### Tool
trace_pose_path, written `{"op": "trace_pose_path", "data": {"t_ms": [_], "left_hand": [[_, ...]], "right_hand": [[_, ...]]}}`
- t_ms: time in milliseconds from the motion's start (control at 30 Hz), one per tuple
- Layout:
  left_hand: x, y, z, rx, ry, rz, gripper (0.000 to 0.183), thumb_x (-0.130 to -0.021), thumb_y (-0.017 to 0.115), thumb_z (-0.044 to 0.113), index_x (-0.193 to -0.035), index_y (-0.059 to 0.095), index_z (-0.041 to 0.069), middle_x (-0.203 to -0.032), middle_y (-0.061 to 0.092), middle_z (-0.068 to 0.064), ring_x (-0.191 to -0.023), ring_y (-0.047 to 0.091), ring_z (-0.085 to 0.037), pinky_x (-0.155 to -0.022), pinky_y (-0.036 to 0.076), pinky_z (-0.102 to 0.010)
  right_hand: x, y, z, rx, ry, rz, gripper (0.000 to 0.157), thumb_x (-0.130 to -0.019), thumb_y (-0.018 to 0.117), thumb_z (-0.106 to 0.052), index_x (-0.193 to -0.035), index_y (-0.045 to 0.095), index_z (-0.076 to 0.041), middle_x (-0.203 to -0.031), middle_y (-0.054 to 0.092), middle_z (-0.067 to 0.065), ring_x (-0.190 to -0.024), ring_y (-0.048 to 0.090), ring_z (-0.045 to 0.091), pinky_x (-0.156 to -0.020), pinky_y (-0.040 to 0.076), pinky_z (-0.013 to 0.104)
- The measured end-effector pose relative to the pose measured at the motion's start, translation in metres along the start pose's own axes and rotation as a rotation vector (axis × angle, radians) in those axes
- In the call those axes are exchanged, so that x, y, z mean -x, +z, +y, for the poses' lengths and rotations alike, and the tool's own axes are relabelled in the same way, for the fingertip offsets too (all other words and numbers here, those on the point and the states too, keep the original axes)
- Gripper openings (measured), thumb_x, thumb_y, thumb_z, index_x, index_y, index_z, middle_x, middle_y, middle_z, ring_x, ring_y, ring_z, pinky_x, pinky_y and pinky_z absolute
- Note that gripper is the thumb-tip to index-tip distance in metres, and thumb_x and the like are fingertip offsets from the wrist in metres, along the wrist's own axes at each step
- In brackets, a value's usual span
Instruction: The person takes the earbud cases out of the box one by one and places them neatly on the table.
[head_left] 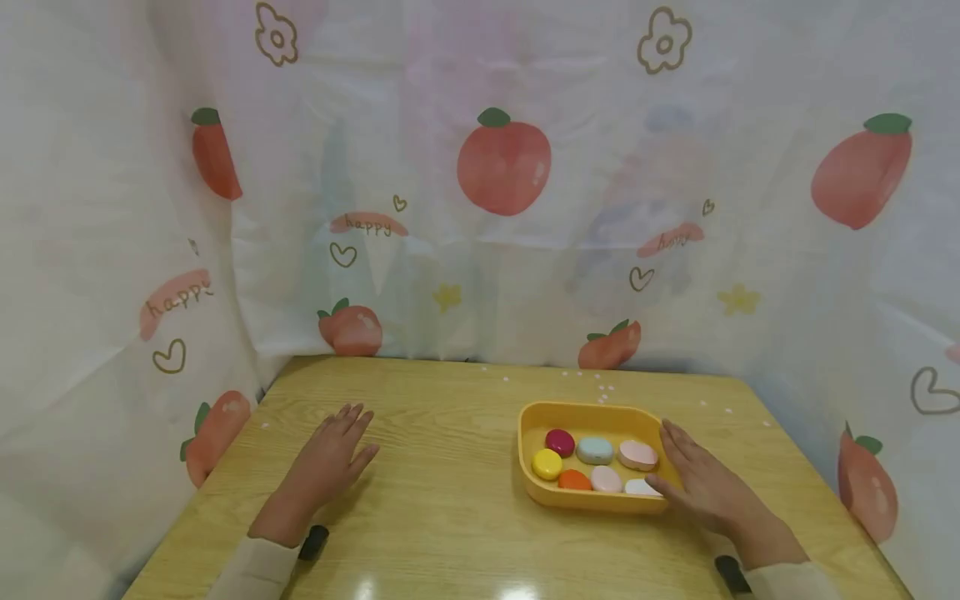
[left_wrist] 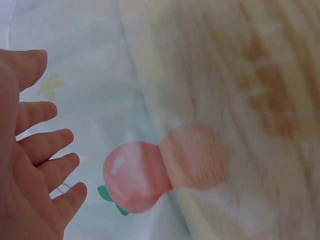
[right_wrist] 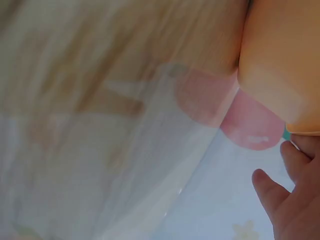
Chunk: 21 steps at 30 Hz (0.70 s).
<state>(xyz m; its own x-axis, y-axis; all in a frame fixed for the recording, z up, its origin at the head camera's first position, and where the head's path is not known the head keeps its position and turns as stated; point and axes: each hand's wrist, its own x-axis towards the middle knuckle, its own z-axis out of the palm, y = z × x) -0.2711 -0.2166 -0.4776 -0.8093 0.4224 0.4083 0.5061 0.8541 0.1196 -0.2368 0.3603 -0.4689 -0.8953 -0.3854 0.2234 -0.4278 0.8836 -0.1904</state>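
Observation:
A yellow rounded tray (head_left: 555, 497) sits on the table right of the middle. Inside lie several smooth, pebble-shaped pieces: a dark red one (head_left: 560, 442), a yellow one (head_left: 547, 464), an orange one (head_left: 575, 480), a pale blue one (head_left: 595, 451), pink ones and a white one partly behind the front wall. My right hand (head_left: 705, 483) is at the tray's right end, fingers straight along that side and thumb by the front corner. In the right wrist view, its fingertips are right at the tray wall (right_wrist: 280, 65). Over the table's left part, my left hand (head_left: 327, 458) holds nothing, its fingers extended.
The wooden table (head_left: 435, 467) reflects light near its front edge. Small white specks (head_left: 602, 388) are scattered towards its back. A white curtain (head_left: 420, 275) printed with red fruit encloses the back and both sides. Dark wrist bands (head_left: 313, 542) show at the sleeves.

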Motion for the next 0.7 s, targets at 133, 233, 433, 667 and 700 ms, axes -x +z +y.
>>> {"op": "trace_pose_path", "data": {"t_ms": [133,233,433,667,700], "left_hand": [[0.0,0.001,0.002,-0.005,0.012,0.005,0.053,-0.095,0.065,0.03,-0.135,0.053,-0.004,-0.137,0.05,-0.025,-0.129,0.044,-0.042,-0.103,0.037,-0.057],[-0.005,0.003,0.007,-0.005,0.035,0.007,0.051,-0.093,0.068,0.028,-0.132,0.055,-0.004,-0.133,0.055,-0.022,-0.123,0.05,-0.039,-0.099,0.042,-0.053],[-0.029,0.015,0.023,0.036,0.063,-0.037,0.049,-0.094,0.067,0.029,-0.132,0.056,-0.001,-0.127,0.061,-0.015,-0.116,0.058,-0.03,-0.093,0.049,-0.045],[-0.054,0.026,0.042,0.122,0.061,-0.12,0.044,-0.097,0.061,0.032,-0.131,0.058,0.004,-0.124,0.064,-0.012,-0.112,0.061,-0.028,-0.092,0.05,-0.044],[-0.057,0.027,0.044,0.135,0.065,-0.118,0.043,-0.097,0.061,0.031,-0.13,0.059,0.004,-0.123,0.064,-0.012,-0.111,0.061,-0.028,-0.091,0.05,-0.044]], "right_hand": [[-0.006,0.003,-0.003,-0.004,0.017,-0.003,0.079,-0.099,0.052,-0.044,-0.147,0.025,0.013,-0.156,0.018,0.027,-0.141,0.02,0.044,-0.113,0.019,0.052],[-0.01,0.005,-0.003,-0.004,0.027,-0.016,0.08,-0.099,0.051,-0.045,-0.146,0.024,0.015,-0.155,0.017,0.028,-0.141,0.018,0.044,-0.111,0.022,0.056],[-0.01,0.003,0.002,-0.015,0.032,-0.038,0.082,-0.099,0.051,-0.045,-0.147,0.021,0.015,-0.156,0.014,0.028,-0.142,0.016,0.044,-0.11,0.021,0.058],[-0.008,0.0,0.002,-0.074,0.021,-0.036,0.086,-0.096,0.057,-0.043,-0.148,0.018,0.013,-0.159,0.009,0.023,-0.143,0.014,0.042,-0.103,0.025,0.066],[-0.008,0.001,0.002,-0.084,0.028,-0.045,0.086,-0.096,0.057,-0.043,-0.149,0.017,0.012,-0.159,0.008,0.022,-0.143,0.013,0.042,-0.104,0.024,0.066]]}}
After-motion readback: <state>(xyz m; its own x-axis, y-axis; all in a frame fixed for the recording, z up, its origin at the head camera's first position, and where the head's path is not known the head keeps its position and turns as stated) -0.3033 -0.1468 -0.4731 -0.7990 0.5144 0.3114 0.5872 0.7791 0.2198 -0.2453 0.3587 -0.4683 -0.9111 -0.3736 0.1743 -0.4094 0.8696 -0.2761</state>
